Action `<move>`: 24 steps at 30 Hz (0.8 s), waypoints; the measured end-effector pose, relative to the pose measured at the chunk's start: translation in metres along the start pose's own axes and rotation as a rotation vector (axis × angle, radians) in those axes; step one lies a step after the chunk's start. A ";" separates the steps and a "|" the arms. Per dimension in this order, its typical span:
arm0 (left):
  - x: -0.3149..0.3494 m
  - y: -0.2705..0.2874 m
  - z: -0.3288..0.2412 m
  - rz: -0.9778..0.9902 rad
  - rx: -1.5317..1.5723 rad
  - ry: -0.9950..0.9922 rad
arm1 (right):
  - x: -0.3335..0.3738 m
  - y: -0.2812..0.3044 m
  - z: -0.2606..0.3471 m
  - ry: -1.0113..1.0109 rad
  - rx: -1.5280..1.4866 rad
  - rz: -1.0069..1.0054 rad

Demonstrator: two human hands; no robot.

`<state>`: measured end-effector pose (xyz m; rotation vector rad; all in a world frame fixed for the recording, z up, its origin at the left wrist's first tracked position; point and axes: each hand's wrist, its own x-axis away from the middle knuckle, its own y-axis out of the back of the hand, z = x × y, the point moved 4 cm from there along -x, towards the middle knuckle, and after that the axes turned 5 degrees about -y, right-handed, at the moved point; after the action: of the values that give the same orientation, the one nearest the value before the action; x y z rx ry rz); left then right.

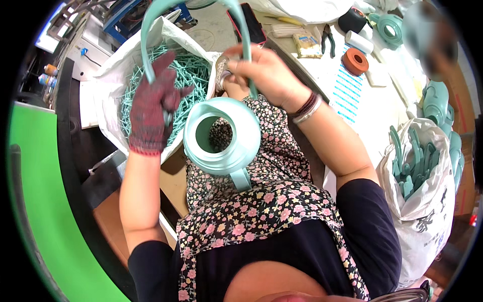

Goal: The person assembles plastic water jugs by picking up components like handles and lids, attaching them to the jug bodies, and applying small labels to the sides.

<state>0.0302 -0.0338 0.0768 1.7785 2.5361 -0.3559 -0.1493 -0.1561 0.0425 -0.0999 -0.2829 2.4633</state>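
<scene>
My right hand (269, 73) is bare and closed round the right side of a curved teal handle (151, 30), which arches up past the top of the view. My left hand (153, 110), in a dark red and grey knitted glove, is by the handle's left end. Its thumb and a finger stick out, the other fingers are curled, and a bit of teal shows at the palm. The glove is partly blurred. Below the hands a teal jug body (246, 121) rests at my lap, its round mouth facing up and a grip on its near side.
A white sack (113, 93) of thin teal sticks stands left. At right, another white sack (422, 216) holds teal handles. The table carries pliers (328, 40), a brown tape roll (355, 61), a white roll (359, 42) and a teal part (390, 28). A person is at upper right.
</scene>
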 end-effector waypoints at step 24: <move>0.062 -0.002 0.069 -0.282 0.545 0.348 | 0.020 -0.014 -0.070 -0.476 -0.686 -0.133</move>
<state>-0.0008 0.0092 0.0008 1.7454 3.1855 -0.8948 -0.1468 -0.1201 -0.0223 0.2134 -1.2839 2.1263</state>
